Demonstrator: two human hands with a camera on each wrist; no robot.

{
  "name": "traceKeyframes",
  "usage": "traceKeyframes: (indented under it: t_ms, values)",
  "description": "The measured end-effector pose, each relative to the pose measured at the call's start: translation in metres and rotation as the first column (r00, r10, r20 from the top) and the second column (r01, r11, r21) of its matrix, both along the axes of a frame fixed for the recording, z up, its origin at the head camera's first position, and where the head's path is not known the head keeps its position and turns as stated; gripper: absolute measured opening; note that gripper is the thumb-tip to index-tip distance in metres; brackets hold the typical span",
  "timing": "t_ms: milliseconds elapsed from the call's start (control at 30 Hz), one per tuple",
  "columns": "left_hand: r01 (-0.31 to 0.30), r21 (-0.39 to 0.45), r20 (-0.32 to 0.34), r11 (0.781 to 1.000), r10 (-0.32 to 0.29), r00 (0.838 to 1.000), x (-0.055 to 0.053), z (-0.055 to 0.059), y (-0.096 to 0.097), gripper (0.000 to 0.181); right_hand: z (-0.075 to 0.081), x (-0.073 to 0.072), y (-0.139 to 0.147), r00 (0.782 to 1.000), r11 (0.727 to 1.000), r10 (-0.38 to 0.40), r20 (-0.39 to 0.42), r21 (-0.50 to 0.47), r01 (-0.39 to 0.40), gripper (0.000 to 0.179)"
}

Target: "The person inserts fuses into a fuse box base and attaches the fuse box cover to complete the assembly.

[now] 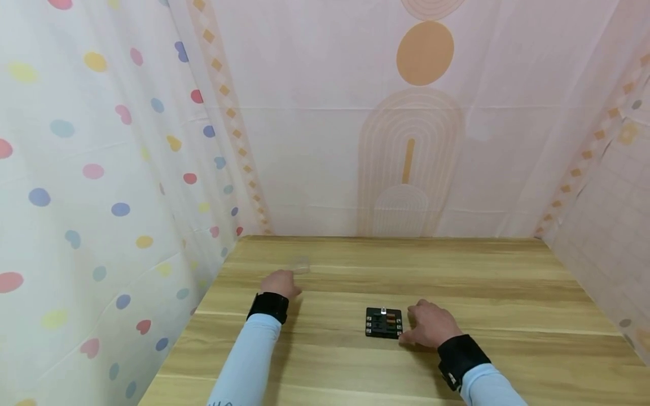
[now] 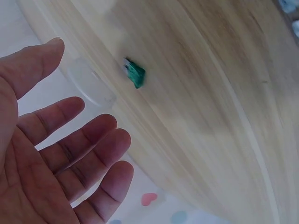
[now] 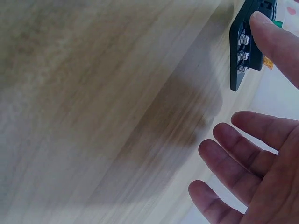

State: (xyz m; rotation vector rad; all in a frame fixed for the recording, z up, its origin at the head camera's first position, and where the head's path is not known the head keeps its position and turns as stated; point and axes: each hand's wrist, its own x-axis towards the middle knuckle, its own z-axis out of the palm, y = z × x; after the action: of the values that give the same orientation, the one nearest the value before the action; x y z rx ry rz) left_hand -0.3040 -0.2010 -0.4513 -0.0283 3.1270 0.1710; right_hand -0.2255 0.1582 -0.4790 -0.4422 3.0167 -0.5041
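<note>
A black fuse block (image 1: 383, 323) with rows of screw terminals lies on the wooden table, and an orange fuse (image 1: 391, 317) sits in it. My right hand (image 1: 430, 324) is at its right side, fingers spread and thumb (image 3: 268, 35) at the block's edge. Farther left, my left hand (image 1: 281, 283) reaches out with relaxed, slightly bent fingers (image 2: 100, 147) and nothing in the palm. Near those fingertips in the left wrist view are a small green blade fuse (image 2: 135, 73) and a clear plastic cover (image 2: 88, 84). The head view hides the green fuse behind the left hand.
The wooden table (image 1: 457, 270) runs back to a patterned curtain (image 1: 315, 169). Another curtain (image 1: 122, 237) with coloured dots hangs along the left edge, and a pale one (image 1: 609, 225) along the right.
</note>
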Motion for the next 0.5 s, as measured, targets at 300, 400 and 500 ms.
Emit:
traceKeyframes:
  t_ms: [300, 400, 500]
  values:
    - [-0.010, 0.016, 0.013, 1.000, 0.009, 1.000, -0.001, 0.001, -0.010, 0.023, 0.000, 0.001, 0.001, 1.000, 1.000, 0.002, -0.003, -0.004, -0.002, 0.059]
    - [-0.019, 0.014, 0.014, 1.000, 0.019, 1.000, -0.001, 0.000, -0.012, 0.027, 0.001, 0.001, 0.001, 1.000, 1.000, 0.005, -0.007, -0.004, -0.005, 0.057]
    - [-0.037, 0.004, 0.027, 0.999, 0.037, 0.999, -0.002, -0.004, -0.013, 0.027, 0.001, 0.002, 0.001, 1.000, 1.000, -0.001, 0.002, -0.002, 0.001, 0.056]
